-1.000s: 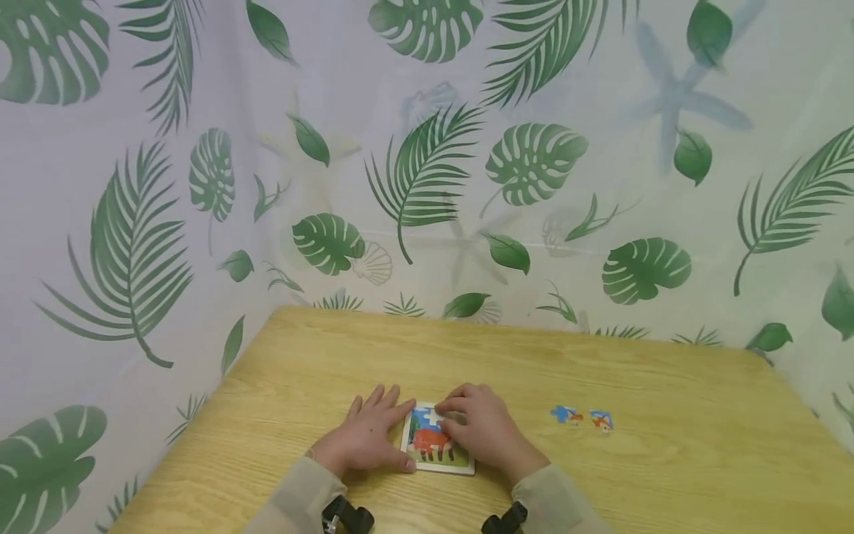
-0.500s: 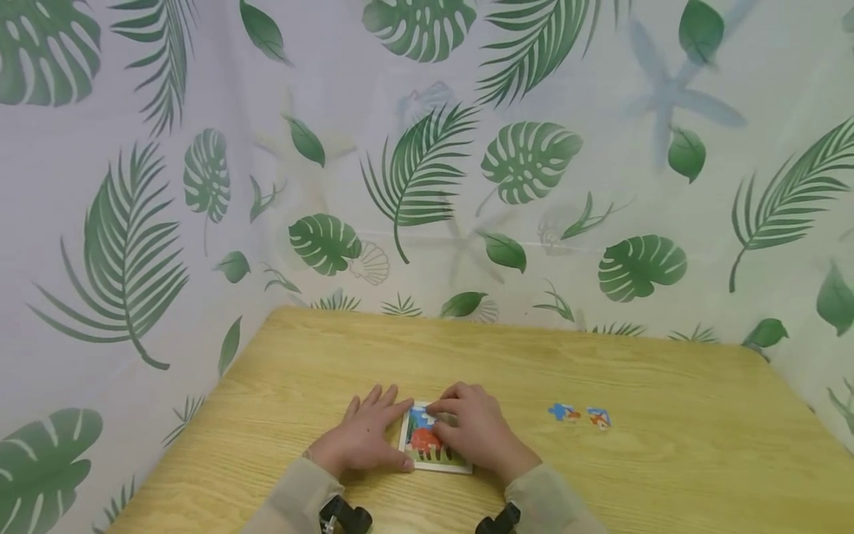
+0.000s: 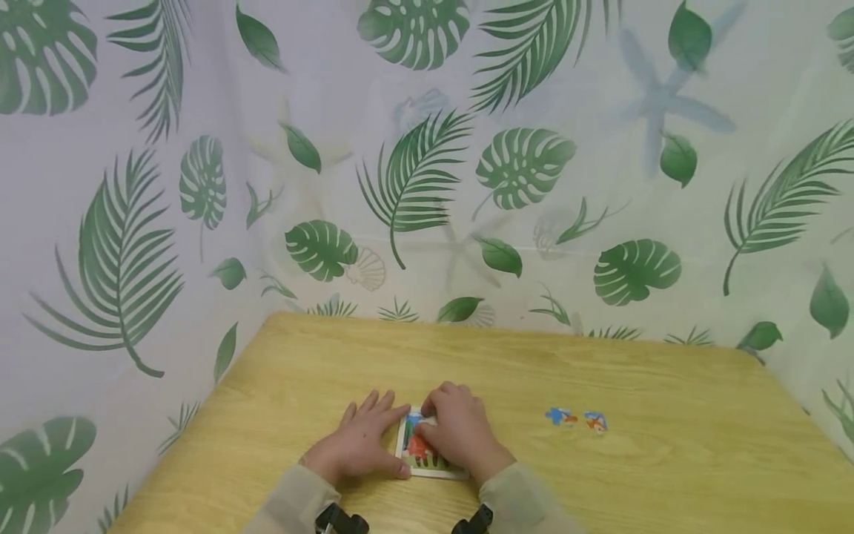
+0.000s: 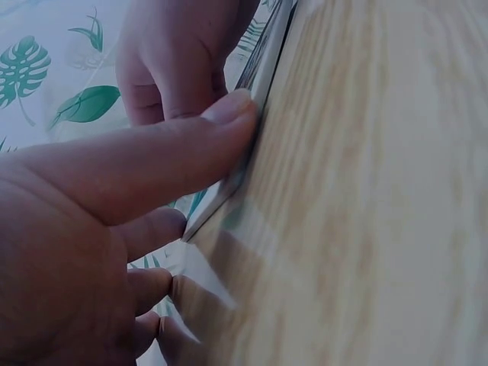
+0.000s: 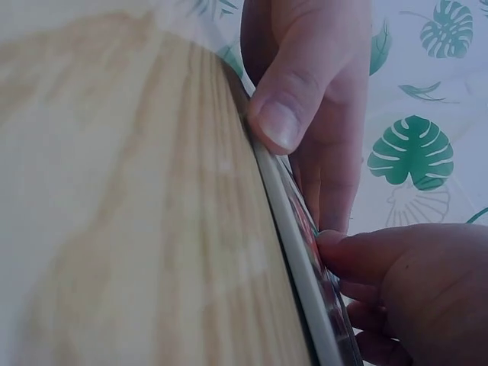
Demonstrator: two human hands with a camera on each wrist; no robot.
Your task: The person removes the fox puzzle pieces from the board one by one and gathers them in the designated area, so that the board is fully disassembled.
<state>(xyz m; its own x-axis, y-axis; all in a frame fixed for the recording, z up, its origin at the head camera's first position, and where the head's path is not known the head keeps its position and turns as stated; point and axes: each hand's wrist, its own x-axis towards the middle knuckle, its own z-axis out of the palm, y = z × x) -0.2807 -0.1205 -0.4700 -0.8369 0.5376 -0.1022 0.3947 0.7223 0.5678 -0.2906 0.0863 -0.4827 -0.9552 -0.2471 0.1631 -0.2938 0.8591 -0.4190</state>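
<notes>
A small picture puzzle (image 3: pixel 411 446) in a white frame lies on the table, showing blue sky, a red animal and green ground. My left hand (image 3: pixel 360 443) spreads its fingers beside it, thumb on the near left corner and forefinger at the far left corner. Across the right half of the puzzle lies my right hand (image 3: pixel 457 430), fingers bent down and thumb tip touching the picture, as the right wrist view also shows. The hand covers that half, so I cannot see whether a piece is between the fingertips. Two loose puzzle pieces (image 3: pixel 561 417) lie to the right.
The wood-grain table (image 3: pixel 667 460) reaches back to a white curtain (image 3: pixel 414 297) printed with green leaves. This curtain also runs along the left side. Both sleeves carry black wrist cameras (image 3: pixel 342 519).
My right hand has slid left over the puzzle, bending its fingers more and covering the white piece-shaped gap seen earlier. My left hand keeps its place on the frame. The view has shifted slightly.
</notes>
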